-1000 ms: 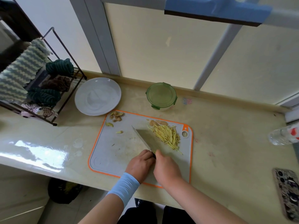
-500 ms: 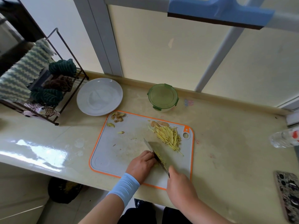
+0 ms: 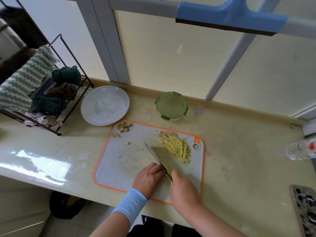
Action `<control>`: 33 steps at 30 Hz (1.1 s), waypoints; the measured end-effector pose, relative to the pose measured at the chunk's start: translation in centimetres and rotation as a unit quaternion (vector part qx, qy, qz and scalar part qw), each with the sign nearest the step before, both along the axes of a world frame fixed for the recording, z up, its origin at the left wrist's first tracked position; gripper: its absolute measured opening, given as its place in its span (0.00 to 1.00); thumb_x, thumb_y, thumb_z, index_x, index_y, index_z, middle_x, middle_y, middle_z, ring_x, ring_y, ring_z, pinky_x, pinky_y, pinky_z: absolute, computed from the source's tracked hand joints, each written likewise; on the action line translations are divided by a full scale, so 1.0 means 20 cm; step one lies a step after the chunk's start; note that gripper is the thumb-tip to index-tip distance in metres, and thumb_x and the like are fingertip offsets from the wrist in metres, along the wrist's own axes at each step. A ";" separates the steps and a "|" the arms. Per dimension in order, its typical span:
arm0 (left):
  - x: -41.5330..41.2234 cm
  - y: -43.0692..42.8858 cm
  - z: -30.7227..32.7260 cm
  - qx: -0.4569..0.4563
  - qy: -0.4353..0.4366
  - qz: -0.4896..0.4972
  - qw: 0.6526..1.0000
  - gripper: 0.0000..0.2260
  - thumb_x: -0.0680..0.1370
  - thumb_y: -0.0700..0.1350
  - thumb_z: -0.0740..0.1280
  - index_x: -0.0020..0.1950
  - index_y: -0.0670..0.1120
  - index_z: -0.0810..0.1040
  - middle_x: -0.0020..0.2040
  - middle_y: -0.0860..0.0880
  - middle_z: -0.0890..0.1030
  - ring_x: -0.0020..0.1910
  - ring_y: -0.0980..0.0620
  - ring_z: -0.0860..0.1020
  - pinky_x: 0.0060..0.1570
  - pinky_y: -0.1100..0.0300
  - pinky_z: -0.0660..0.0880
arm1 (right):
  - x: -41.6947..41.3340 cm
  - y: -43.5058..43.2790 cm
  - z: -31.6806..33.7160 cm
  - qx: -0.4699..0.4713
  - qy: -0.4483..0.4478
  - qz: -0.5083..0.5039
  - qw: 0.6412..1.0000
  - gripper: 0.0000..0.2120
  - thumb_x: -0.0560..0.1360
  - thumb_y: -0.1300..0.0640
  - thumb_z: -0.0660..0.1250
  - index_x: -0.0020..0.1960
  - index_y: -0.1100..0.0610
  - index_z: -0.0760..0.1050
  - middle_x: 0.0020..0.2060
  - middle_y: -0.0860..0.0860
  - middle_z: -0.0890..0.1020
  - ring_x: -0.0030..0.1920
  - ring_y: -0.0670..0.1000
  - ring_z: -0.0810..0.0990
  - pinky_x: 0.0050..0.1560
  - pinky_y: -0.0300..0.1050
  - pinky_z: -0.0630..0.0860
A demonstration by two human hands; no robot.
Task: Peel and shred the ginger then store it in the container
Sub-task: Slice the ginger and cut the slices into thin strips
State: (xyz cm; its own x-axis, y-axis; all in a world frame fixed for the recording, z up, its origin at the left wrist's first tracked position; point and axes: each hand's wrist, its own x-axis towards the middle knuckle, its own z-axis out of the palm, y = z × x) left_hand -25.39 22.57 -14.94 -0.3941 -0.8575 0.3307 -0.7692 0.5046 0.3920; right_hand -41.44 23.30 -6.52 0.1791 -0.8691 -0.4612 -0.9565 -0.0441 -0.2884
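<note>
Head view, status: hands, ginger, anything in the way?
Right hand grips knife; left hand holds ginger piece at the blade. Shredded ginger piled on cutting board; container lidded behind it. Peel scraps at far-left corner, clear of blade.

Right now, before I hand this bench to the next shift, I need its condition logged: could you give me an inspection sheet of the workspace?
Surface: beige glossy countertop, faint stains, glare at left.
Job's things: cutting board holds shredded ginger, peel scraps and the knife; container behind it, green lid on.
Clutter: white plate, phone, bottle lying at right, rack of cloths at left.
Hands: left hand, fingers curled over a ginger piece beside the blade; right hand grips the knife handle.
Cables: nothing seen.
Surroundings: window panels behind; dark bag under the counter.
</note>
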 end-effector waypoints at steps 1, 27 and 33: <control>0.00 0.00 0.00 -0.001 0.000 0.004 1.000 0.09 0.77 0.40 0.62 0.46 0.46 0.83 0.44 0.49 0.79 0.43 0.50 0.76 0.41 0.58 0.77 | -0.03 0.03 0.01 0.002 0.001 0.000 1.000 0.18 0.81 0.59 0.54 0.70 0.53 0.63 0.52 0.55 0.81 0.54 0.57 0.80 0.41 0.48 0.66; 0.00 0.02 0.00 0.026 0.010 0.014 1.000 0.10 0.76 0.41 0.62 0.49 0.46 0.83 0.46 0.49 0.79 0.46 0.50 0.78 0.42 0.59 0.79 | -0.05 0.13 0.01 0.032 0.008 -0.025 0.999 0.15 0.80 0.61 0.53 0.64 0.50 0.64 0.48 0.54 0.81 0.54 0.57 0.80 0.43 0.50 0.70; -0.01 0.01 0.02 0.010 0.014 0.011 1.000 0.09 0.74 0.39 0.62 0.45 0.46 0.82 0.44 0.49 0.78 0.46 0.51 0.74 0.42 0.60 0.77 | 0.09 -0.04 -0.04 0.015 0.011 -0.011 1.000 0.20 0.79 0.63 0.55 0.70 0.54 0.64 0.54 0.56 0.80 0.56 0.58 0.80 0.49 0.49 0.75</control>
